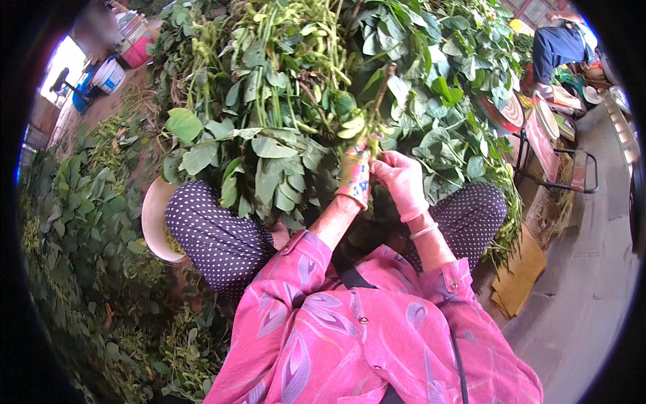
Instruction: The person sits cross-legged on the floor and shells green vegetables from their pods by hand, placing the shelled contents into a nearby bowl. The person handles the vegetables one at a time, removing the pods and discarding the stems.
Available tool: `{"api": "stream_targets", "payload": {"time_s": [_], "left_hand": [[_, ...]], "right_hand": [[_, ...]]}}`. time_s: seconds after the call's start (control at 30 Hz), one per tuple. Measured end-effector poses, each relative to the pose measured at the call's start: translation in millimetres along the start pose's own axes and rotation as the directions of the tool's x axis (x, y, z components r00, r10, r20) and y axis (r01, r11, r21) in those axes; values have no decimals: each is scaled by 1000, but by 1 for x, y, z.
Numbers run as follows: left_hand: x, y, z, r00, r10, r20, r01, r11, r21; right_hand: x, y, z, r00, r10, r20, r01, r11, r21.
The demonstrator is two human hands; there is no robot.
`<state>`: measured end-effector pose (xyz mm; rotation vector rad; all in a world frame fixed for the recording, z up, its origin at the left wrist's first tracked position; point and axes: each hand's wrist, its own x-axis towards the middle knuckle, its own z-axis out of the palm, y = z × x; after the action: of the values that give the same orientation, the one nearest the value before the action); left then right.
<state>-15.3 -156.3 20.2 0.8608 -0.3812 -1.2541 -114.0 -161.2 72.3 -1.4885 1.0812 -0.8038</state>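
A big heap of leafy bean plants (275,146) with green pods covers my lap and the area before me. My left hand (355,174), in a patterned glove, is closed round a bean plant stem (379,98) that rises from the heap. Pale green pods (351,128) hang on it just above the glove. My right hand (401,179), in a pink glove, touches the stem's lower part beside the left hand, thumb and fingertips pinched together; what lies between them is too small to tell. A pale basin (155,222) with pods in it stands by my left knee.
More plants (86,212) cover the ground at left. Buckets (108,74) stand at the upper left. At right are a black metal frame (560,189), a piece of cardboard (520,272) and a block wall (580,252). Another person's leg (555,50) shows at the upper right.
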Motion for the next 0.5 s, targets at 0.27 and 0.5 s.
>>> {"api": "stream_targets", "payload": {"time_s": [0.27, 0.5], "left_hand": [[-8, 8, -1, 988, -129, 84, 138, 984, -115], [-21, 8, -30, 926, -243, 289, 277, 957, -84]], "right_hand": [[0, 0, -10, 995, 75, 62, -87, 975, 206], [10, -5, -21, 989, 79, 123, -90, 993, 81]]}}
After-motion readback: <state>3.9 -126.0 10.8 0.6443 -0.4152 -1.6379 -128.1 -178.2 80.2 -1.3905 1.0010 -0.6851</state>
